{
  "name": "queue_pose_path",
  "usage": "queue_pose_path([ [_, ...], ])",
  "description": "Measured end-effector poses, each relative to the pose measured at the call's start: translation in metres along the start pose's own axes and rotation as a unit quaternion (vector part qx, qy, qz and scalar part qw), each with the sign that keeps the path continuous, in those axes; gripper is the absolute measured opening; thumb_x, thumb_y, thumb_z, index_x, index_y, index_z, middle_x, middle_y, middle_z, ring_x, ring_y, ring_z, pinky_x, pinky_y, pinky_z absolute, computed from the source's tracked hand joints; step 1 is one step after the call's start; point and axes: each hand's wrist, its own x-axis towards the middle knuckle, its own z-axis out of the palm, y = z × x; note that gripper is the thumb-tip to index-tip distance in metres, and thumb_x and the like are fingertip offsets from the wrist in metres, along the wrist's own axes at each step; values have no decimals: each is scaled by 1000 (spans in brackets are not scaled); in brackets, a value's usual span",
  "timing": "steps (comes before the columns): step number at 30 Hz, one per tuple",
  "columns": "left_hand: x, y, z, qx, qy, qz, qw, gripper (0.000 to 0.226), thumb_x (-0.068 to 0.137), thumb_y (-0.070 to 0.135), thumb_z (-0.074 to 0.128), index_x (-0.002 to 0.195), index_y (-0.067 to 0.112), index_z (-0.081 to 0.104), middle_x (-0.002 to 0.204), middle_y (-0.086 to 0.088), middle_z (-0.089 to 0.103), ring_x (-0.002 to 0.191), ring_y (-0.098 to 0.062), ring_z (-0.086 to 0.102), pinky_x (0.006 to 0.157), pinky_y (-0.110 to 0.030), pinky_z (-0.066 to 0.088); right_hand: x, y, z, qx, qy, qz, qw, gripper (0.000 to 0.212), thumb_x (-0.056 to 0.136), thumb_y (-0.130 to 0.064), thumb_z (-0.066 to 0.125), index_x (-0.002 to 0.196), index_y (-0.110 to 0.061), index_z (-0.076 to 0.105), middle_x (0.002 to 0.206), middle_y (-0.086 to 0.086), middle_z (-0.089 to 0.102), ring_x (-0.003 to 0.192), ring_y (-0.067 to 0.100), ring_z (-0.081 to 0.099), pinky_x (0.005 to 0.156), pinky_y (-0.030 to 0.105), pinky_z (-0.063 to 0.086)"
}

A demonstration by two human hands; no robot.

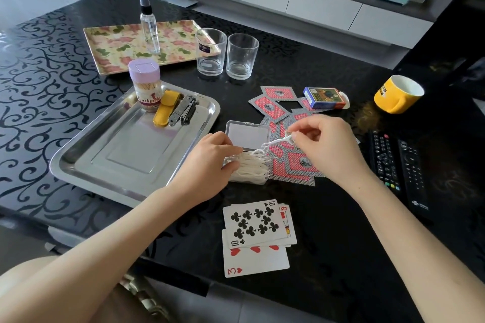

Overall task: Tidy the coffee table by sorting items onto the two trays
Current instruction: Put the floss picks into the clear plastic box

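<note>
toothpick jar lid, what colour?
Pale lilac/purple, on the toothpick jar standing at the far end of the steel tray. Head view, the only one, shows it clearly.

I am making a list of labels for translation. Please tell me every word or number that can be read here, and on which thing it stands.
"Toothpicks": toothpick jar, last letters partly hidden.
"10", club signs: top face-up card.
"3", heart signs: lowest face-up card.
"Q": card edge under the ten.
Too small or blurred: glass sticker, yellow mug, card box, remotes.
</note>
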Motion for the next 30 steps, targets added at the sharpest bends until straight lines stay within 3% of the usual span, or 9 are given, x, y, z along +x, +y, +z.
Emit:
queue_pose_path([
  [3, 2, 3, 0, -31, -2, -3, 1000, 31, 89, 9, 56, 119, 15, 64, 105, -1, 57, 78, -7, 41, 72, -15, 34, 4, -15, -8, -83, -23, -80, 993, 16, 88, -7, 57, 92, -13, 71, 84, -8, 56, 68, 3, 50, 64, 10, 38],
  [6, 5, 3, -3, -72, 4, -37, 997, 35, 89, 1, 51, 119, 14, 64, 106, 4, 54, 70, -1, 47, 66, -5, 36, 12, -32, -7, -167, -94, -127, 973, 21, 86, -4, 52, 91, -13, 71, 93, -2, 57, 84, 11, 53, 73, 24, 45],
  [11, 2, 3, -7, -137, 0, -88, 987, 29, 86, 1, 55, 109, 14, 68, 102, 6, 55, 80, -3, 54, 71, -3, 41, 19, -61, 12, -256, -194, -181, 930, 23, 82, 2, 46, 93, -6, 65, 99, 7, 56, 96, 23, 53, 77, 33, 47],
  [14, 2, 3, -9, -155, -14, -107, 982, 24, 79, 3, 63, 95, 20, 67, 96, 6, 56, 81, -6, 56, 71, -9, 45, 26, -67, 29, -253, -228, -194, 920, 20, 82, 1, 47, 89, -5, 64, 95, 8, 56, 89, 24, 55, 75, 35, 50],
  [16, 1, 2, -12, -175, -13, -124, 977, 26, 74, 3, 68, 86, 26, 64, 93, 4, 58, 82, -11, 59, 77, -22, 50, 31, -64, 41, -240, -249, -194, 918, 19, 81, 0, 49, 90, -6, 65, 92, 8, 60, 85, 26, 58, 75, 40, 52],
  [18, 0, 0, -15, -194, -10, -149, 970, 27, 71, 3, 71, 88, 23, 65, 93, 1, 60, 84, -13, 60, 81, -30, 53, 34, -62, 47, -213, -273, -176, 922, 19, 84, -5, 54, 98, -10, 65, 93, 2, 60, 86, 24, 60, 73, 35, 51],
  [22, -1, -1, -19, -216, -12, -165, 962, 36, 71, 2, 71, 105, 15, 66, 94, 0, 64, 83, -9, 60, 78, -23, 51, 32, -57, 40, -125, -303, -144, 934, 30, 85, -13, 63, 115, -16, 60, 93, -6, 55, 86, 11, 54, 75, 28, 47],
  [26, -2, -3, -20, -189, -1, -143, 972, 27, 83, 11, 63, 108, 19, 68, 98, 3, 61, 84, -4, 59, 76, -10, 45, 37, -41, 25, -48, -238, -95, 965, 24, 89, -6, 55, 108, -15, 67, 97, -5, 62, 89, 9, 58, 76, 19, 46],
  [30, -5, -4, -14, -114, -12, -86, 990, 25, 84, 33, 65, 107, 27, 68, 101, 4, 55, 88, -9, 54, 76, -19, 45, 35, -18, 20, -80, -223, -57, 970, 19, 91, -11, 56, 102, -15, 71, 94, -9, 62, 90, 8, 59, 73, 18, 44],
])
